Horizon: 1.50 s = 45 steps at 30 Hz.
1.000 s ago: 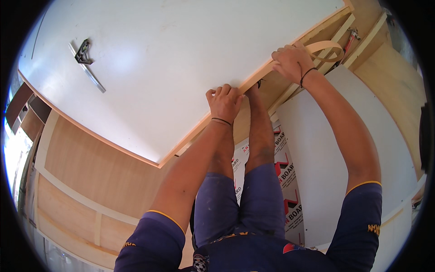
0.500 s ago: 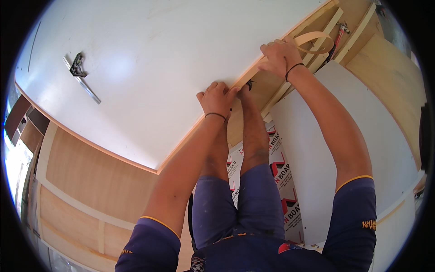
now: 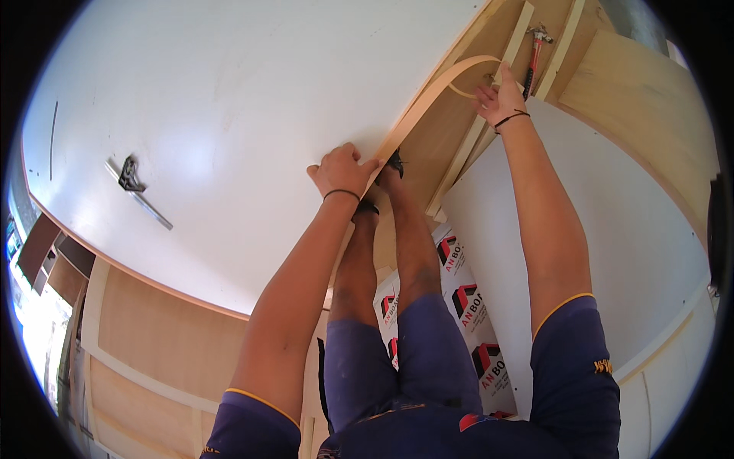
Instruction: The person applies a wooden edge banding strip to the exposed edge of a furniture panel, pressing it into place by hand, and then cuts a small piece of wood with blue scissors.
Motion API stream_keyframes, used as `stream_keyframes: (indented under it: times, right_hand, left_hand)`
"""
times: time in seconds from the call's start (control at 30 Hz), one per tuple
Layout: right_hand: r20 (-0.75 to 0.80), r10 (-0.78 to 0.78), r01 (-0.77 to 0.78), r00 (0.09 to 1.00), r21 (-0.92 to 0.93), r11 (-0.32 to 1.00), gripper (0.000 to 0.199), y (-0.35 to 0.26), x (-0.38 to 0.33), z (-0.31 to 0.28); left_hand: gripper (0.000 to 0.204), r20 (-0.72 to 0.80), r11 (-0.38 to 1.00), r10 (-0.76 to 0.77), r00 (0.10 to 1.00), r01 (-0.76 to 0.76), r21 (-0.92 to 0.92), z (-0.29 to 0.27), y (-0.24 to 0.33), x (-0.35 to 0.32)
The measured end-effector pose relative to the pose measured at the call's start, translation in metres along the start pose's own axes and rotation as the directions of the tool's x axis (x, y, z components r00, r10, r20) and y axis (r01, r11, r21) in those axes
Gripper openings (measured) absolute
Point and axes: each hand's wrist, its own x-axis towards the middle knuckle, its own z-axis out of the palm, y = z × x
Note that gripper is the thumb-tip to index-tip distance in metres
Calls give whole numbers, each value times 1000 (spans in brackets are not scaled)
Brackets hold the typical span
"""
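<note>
White panel [image 3: 229,153]: along its right edge, tan strip [image 3: 419,107]; left hand [image 3: 342,170] half-curled there, thumb on strip, grip unclear; right hand [image 3: 501,99], now off that edge, fingers spread at the strip's loop, apparently leaving the left steadying alone.

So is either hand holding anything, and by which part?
The left hand seems to hold the tan strip by thumb at the edge of the white board. The right hand is at the loop; whether it grips cannot be told.

The left hand [image 3: 341,171] has bent fingers [image 3: 349,151], thumb [image 3: 371,165] out rightward; ahead and right of its grip, the right hand [image 3: 501,98] is loosely spread, right arm [image 3: 549,206] outstretched.
</note>
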Motion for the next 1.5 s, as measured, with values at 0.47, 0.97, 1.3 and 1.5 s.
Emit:
stream_keyframes:
  times: [0.47,0.97,1.3,1.5]
  right_hand:
    - [540,-298,270,787,132,954,21,-99,47,15]
    - [638,-479,605,602,26,796,30,-133,80,26]
    - [689,-285,432,667,-46,901,37,-135,102,28]
    - [678,-296,468,673,-80,880,34,-134,110,33]
  left_hand:
    - [134,-175,992,-122,977,114,-54,-42,44,41]
    - [149,366,594,-484,795,606,-529,-128,136,121]
    - [157,395,510,-536,746,659,-552,-123,125,136]
    - [157,423,498,-528,737,672,-548,-124,126,135]
